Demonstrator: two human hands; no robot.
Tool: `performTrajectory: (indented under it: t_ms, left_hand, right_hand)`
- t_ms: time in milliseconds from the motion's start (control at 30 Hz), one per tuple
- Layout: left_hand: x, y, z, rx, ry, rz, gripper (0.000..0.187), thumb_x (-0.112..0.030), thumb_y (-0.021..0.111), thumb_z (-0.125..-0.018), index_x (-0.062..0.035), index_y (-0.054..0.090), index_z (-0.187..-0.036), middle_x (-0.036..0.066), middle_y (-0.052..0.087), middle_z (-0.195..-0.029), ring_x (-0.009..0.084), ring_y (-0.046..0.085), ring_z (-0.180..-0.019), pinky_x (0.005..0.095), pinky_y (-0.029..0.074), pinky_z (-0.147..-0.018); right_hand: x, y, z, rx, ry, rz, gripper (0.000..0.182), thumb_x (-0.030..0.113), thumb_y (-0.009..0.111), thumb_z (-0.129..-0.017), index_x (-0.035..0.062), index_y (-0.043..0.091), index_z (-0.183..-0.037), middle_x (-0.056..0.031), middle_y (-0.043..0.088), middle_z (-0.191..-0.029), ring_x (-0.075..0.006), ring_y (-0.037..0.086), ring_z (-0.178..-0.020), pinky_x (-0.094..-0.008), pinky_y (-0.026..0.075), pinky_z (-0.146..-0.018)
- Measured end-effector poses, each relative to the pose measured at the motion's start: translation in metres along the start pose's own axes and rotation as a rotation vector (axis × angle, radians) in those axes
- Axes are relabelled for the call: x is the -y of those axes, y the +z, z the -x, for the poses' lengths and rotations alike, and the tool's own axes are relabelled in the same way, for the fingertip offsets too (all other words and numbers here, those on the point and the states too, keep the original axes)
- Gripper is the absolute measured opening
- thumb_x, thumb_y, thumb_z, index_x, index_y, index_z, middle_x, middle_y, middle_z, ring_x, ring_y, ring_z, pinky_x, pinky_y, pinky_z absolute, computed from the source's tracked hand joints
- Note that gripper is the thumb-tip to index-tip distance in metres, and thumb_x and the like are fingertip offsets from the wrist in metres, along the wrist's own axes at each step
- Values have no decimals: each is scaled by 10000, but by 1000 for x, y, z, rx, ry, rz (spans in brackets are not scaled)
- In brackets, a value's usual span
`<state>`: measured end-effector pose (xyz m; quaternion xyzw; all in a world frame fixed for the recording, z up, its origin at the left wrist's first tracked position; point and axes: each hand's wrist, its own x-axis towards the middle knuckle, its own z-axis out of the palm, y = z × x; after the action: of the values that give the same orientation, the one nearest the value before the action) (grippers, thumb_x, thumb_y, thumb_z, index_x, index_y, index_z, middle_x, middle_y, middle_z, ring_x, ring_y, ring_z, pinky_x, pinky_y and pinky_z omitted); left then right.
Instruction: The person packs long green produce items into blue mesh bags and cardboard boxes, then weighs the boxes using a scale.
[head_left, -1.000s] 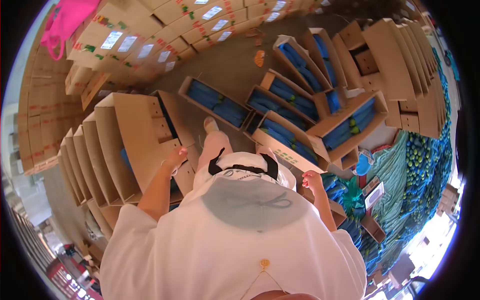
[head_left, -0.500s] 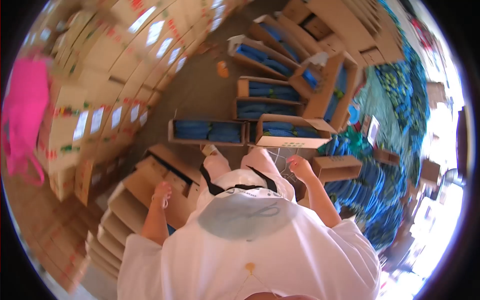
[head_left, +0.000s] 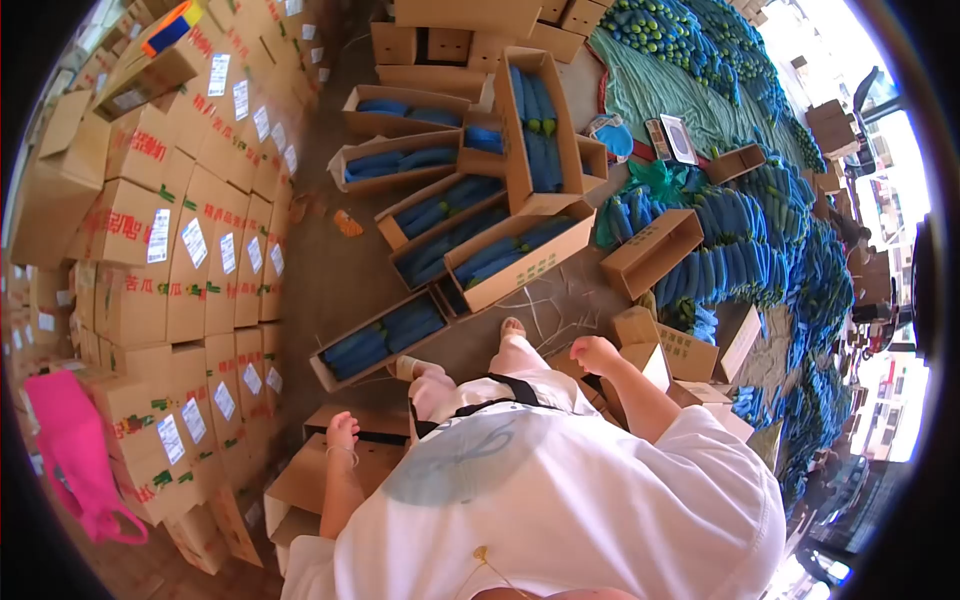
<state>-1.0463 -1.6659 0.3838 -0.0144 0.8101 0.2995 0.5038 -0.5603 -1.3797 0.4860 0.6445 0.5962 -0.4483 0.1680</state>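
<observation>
My left hand (head_left: 343,430) hangs at my side, fingers loosely bent, with nothing visible in it. It is nearest to some brown cardboard boxes (head_left: 315,470) beside my leg. My right hand (head_left: 596,354) is held out on the other side, its fingers half curled and likewise without any object showing. Close to it stand cardboard cartons (head_left: 684,350). Ahead of my feet is an open carton (head_left: 545,268) of long vegetables in blue wrapping. Another open carton (head_left: 330,372) with blue-wrapped vegetables (head_left: 385,338) lies on the floor in front of my left foot.
Stacked, labelled cartons (head_left: 190,290) form a wall on the left, with a pink bag (head_left: 80,450) hanging there. More filled cartons (head_left: 400,160) stand ahead. Heaps of blue-wrapped vegetables (head_left: 730,245) and a green sheet (head_left: 655,85) lie on the right. White straps (head_left: 535,315) lie on the floor.
The view has turned, so the filled cartons now appear farther left and tilted, and the carton wall lower. My right foot now shows ahead. Both hands stay free of objects.
</observation>
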Motion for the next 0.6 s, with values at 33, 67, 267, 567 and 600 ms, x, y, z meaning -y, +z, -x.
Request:
performTrajectory:
  t_ms: [33,67,267,567,600]
  left_hand:
    - [2,9,4,-19,-34,-3,233,-190,513,-889,-133,583,-1104,8,635,-919,95,573,-724,245,449,-581]
    - [11,17,7,-32,-48,7,233,-190,513,-889,-133,583,-1104,8,635,-919,95,573,-724,245,449,-581]
    - [30,102,89,117,114,47,103,-214,503,-913,-160,566,-852,-48,481,-633,56,414,-538,230,309,-435]
    - [-13,180,128,-3,142,-390,249,-237,578,-867,-61,618,-1039,147,639,-1024,277,597,-946,350,461,-817]
    - [-21,184,130,12,183,-457,266,-241,578,-878,-70,606,-1081,143,643,-1039,270,600,-946,352,460,-819]
  right_hand:
    - [-14,-3,-7,-32,-49,49,158,83,540,-757,88,676,-837,-65,647,-706,-170,633,-611,-302,503,-577]
    - [-27,-9,-10,-83,-126,90,153,105,532,-776,112,678,-824,-60,631,-669,-177,619,-587,-312,492,-558]
    - [-115,-65,-50,-81,-56,-164,134,68,506,-842,92,637,-824,-3,508,-550,-111,449,-431,-296,348,-376]
    - [-196,-101,-86,97,55,-338,145,115,510,-846,61,619,-925,-35,530,-577,-115,495,-414,-258,403,-391]
    - [-199,-102,-91,102,69,-252,172,125,500,-849,70,614,-965,-35,544,-596,-122,519,-431,-255,415,-403]
